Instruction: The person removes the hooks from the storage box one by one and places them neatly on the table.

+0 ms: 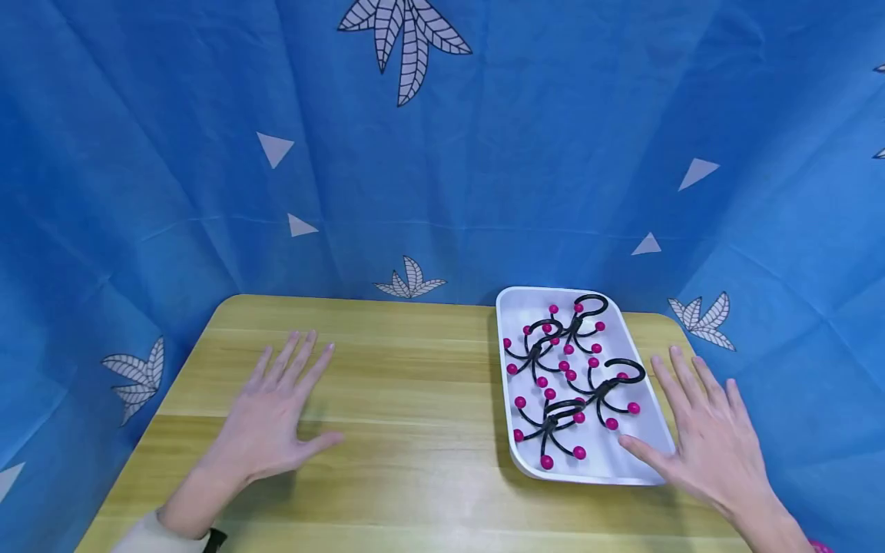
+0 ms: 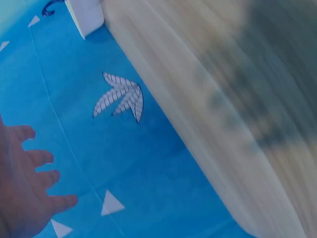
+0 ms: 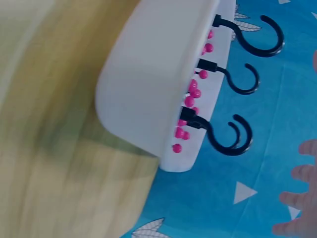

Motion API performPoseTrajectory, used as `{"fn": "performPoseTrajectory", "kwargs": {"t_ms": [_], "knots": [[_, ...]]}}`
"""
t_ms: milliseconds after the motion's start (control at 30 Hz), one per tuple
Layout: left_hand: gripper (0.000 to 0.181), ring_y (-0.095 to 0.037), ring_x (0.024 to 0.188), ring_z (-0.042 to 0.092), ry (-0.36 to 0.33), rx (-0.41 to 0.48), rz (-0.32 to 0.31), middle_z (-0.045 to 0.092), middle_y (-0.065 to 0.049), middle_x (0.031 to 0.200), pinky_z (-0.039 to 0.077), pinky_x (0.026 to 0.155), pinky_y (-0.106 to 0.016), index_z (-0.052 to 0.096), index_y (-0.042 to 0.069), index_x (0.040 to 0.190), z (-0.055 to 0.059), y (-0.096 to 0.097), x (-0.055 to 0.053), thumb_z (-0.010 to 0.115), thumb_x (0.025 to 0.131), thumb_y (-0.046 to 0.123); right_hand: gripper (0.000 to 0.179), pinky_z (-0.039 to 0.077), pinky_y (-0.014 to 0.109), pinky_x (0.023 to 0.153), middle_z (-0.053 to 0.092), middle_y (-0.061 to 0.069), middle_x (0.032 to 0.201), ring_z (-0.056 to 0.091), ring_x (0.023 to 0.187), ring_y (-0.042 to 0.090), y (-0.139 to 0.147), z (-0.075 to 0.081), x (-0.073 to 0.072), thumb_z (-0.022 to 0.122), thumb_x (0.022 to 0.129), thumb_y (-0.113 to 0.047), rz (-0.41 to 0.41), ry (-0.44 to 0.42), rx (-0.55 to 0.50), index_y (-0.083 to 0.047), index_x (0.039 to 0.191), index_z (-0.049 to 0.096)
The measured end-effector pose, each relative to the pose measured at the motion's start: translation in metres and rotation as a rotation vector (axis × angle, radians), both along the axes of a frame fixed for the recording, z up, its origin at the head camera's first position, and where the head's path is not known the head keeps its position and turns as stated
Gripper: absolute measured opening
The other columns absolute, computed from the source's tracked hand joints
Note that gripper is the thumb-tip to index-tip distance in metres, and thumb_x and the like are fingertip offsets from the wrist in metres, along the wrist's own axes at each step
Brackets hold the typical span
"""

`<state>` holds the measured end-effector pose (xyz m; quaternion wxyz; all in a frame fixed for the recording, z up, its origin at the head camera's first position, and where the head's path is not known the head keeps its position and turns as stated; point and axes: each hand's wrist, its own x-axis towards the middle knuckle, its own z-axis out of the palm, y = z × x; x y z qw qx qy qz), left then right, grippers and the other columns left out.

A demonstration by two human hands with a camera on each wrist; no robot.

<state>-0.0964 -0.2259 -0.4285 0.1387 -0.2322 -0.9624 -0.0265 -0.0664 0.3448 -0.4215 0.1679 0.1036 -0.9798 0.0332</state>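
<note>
Fingers spread, my left hand (image 1: 270,422) hovers over the left side of the wooden table, holding nothing. My right hand (image 1: 719,442) is likewise spread at the right edge of a white tray (image 1: 522,303), its thumb overlapping the tray's rim in the head view. Several black multi-arm hanging hooks (image 1: 551,422) lie in the tray, each with a curved hook on top and thin arms tipped with pink balls (image 1: 579,452). From the right wrist view, the curved tops (image 3: 280,44) rise above the tray's wall (image 3: 143,74). Only fingertips and part of the palm show in each wrist view.
The wooden table (image 1: 401,399) has rounded far corners. A blue cloth (image 1: 518,153) with white leaf and triangle prints hangs behind it and along both sides. A black band (image 1: 216,540) is at the left wrist, below a light sleeve (image 1: 155,536).
</note>
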Motion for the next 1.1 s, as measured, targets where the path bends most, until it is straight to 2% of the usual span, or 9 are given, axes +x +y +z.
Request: {"fn": "performPoseTrajectory", "kwargs": {"t_ms": [167,433,500,567,700,867,933,1100], "knots": [[0.116,-0.043,0.161,0.027,-0.012,0.016,-0.037,0.024,-0.017,0.175,0.028,0.127,-0.064,0.020,0.020,0.170,-0.006,0.022,-0.002,0.054,0.083,0.090,0.126,0.009,0.072,0.129,0.024,0.017,0.176,0.017,0.164,0.042,0.008,-0.012,0.006,0.074,0.072,-0.080,0.006,0.005,0.003,-0.017,0.169,0.024],[0.113,-0.038,0.163,0.025,-0.037,0.032,-0.132,0.022,-0.014,0.176,0.029,0.129,-0.061,0.025,0.018,0.169,-0.011,0.064,-0.007,0.038,0.087,0.095,0.125,-0.010,0.053,0.135,0.024,0.019,0.175,0.021,0.160,0.045,0.013,-0.029,0.012,0.075,0.075,-0.076,-0.016,-0.039,-0.008,-0.014,0.169,0.022],[0.112,-0.037,0.164,0.024,-0.053,0.033,-0.157,0.021,-0.014,0.176,0.028,0.130,-0.060,0.023,0.018,0.169,-0.011,0.075,-0.009,0.036,0.088,0.094,0.124,-0.007,0.056,0.135,0.026,0.020,0.174,0.025,0.157,0.045,0.013,-0.032,0.012,0.076,0.075,-0.075,-0.025,-0.046,-0.008,-0.013,0.169,0.024],[0.111,-0.036,0.164,0.023,-0.066,0.032,-0.184,0.021,-0.013,0.176,0.028,0.130,-0.059,0.021,0.018,0.170,-0.012,0.086,-0.010,0.037,0.089,0.093,0.123,0.002,0.063,0.134,0.027,0.020,0.173,0.028,0.155,0.047,0.014,-0.035,0.012,0.075,0.076,-0.075,-0.034,-0.051,-0.003,-0.013,0.168,0.024],[0.112,-0.034,0.164,0.023,-0.080,0.025,-0.229,0.023,-0.011,0.176,0.030,0.130,-0.057,0.018,0.020,0.170,-0.012,0.108,-0.013,0.051,0.087,0.088,0.119,0.016,0.072,0.126,0.031,0.023,0.171,0.032,0.151,0.049,0.019,-0.041,0.012,0.074,0.079,-0.073,-0.042,-0.054,0.007,-0.012,0.168,0.024],[0.111,-0.032,0.164,0.026,-0.094,0.011,-0.257,0.028,-0.008,0.175,0.032,0.129,-0.053,0.021,0.022,0.170,-0.013,0.132,-0.016,0.053,0.086,0.088,0.115,0.016,0.072,0.126,0.032,0.023,0.170,0.035,0.149,0.051,0.025,-0.051,0.011,0.073,0.082,-0.072,-0.037,-0.059,0.006,-0.011,0.168,0.025],[0.109,-0.032,0.162,0.032,-0.080,0.000,-0.272,0.034,-0.007,0.173,0.036,0.128,-0.052,0.026,0.022,0.169,-0.015,0.140,-0.018,0.050,0.087,0.090,0.115,0.017,0.072,0.126,0.032,0.023,0.170,0.034,0.150,0.051,0.025,-0.055,0.011,0.073,0.082,-0.071,-0.042,-0.066,0.007,-0.010,0.167,0.026],[0.103,-0.033,0.152,0.047,-0.063,0.014,-0.327,0.048,-0.007,0.165,0.043,0.123,-0.050,0.037,0.020,0.164,-0.018,0.160,-0.024,0.054,0.087,0.086,0.114,0.024,0.074,0.120,0.030,0.023,0.171,0.031,0.153,0.051,0.024,-0.062,0.013,0.072,0.083,-0.069,-0.074,-0.110,0.011,-0.008,0.167,0.026]]}}
